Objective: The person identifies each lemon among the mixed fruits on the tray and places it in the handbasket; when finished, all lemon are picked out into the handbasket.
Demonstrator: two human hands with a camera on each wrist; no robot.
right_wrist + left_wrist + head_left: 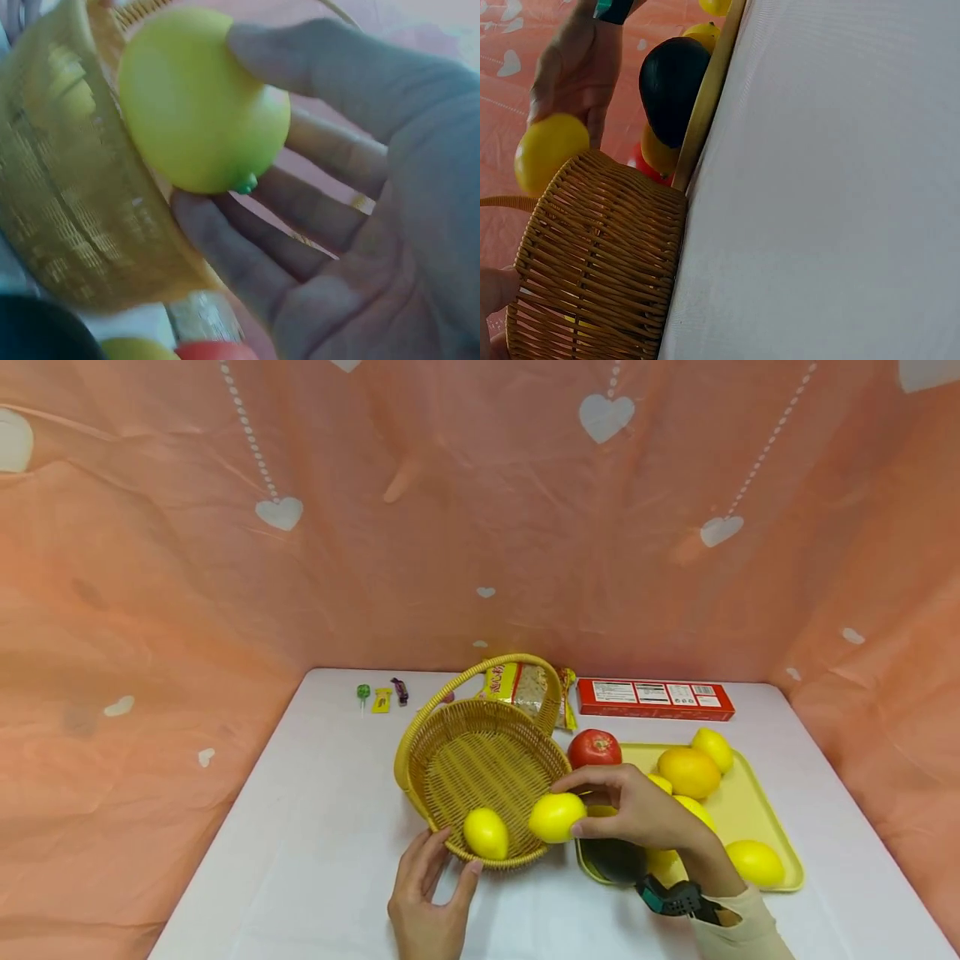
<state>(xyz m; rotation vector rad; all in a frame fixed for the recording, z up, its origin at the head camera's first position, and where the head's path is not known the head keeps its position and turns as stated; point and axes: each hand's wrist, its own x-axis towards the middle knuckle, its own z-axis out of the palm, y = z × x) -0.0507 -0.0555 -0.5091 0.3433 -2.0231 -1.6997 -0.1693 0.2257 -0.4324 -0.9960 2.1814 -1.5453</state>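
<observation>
In the head view, my right hand (637,806) pinches a yellow lemon (557,817) between thumb and fingers, over the right side of the basket's rim. The right wrist view shows the same lemon (199,101), with a small green tip. My left hand (431,893) holds the near rim of the round wicker basket (480,752), which has an arched handle. Another lemon (486,833) lies inside the basket near that rim. From the left wrist, the basket's woven side (600,262) fills the lower left.
Right of the basket, a yellow tray (765,810) bears several lemons, an orange-yellow fruit (688,772) and a dark avocado-shaped item (615,862). A red tomato-like fruit (594,748) sits by its corner. Behind are a food packet (525,685), red box (656,699) and small candies (382,700).
</observation>
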